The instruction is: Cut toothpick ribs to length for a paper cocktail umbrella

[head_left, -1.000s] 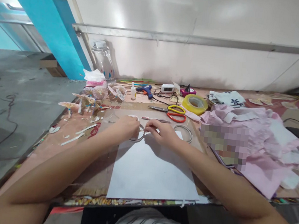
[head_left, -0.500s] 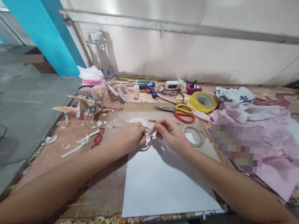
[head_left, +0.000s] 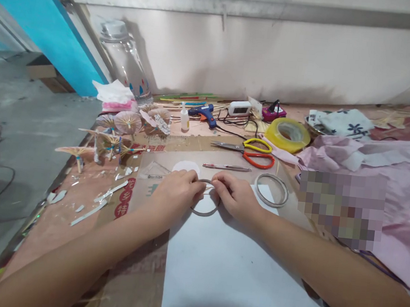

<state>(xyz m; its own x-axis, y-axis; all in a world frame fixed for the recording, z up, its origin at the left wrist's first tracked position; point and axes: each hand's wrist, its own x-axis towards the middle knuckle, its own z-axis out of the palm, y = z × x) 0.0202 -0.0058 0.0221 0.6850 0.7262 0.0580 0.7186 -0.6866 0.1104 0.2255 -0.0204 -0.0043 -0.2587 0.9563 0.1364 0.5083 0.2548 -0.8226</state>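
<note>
Both my hands meet over a thin grey ring (head_left: 204, 211) lying at the top edge of a white sheet of paper (head_left: 225, 268). My left hand (head_left: 178, 193) has its fingers curled and pinches the ring's upper left side. My right hand (head_left: 235, 196) is closed too, pinching the ring's upper right side, fingertips nearly touching the left ones. A second grey ring (head_left: 272, 190) lies just right of my right hand. A small white paper disc (head_left: 185, 166) sits just beyond my left hand.
Beyond the hands lie a thin pen (head_left: 226, 167), scissors with yellow and orange handles (head_left: 252, 152), a yellow tape roll (head_left: 287, 134), a blue glue gun (head_left: 204, 114) and a glue bottle (head_left: 184, 118). Small paper umbrellas (head_left: 119, 132) stand at left. Pink cloth (head_left: 390, 168) covers the right.
The camera has tilted down and closer. My right hand came back onto the ring, so both hands now pinch it together on the paper.
</note>
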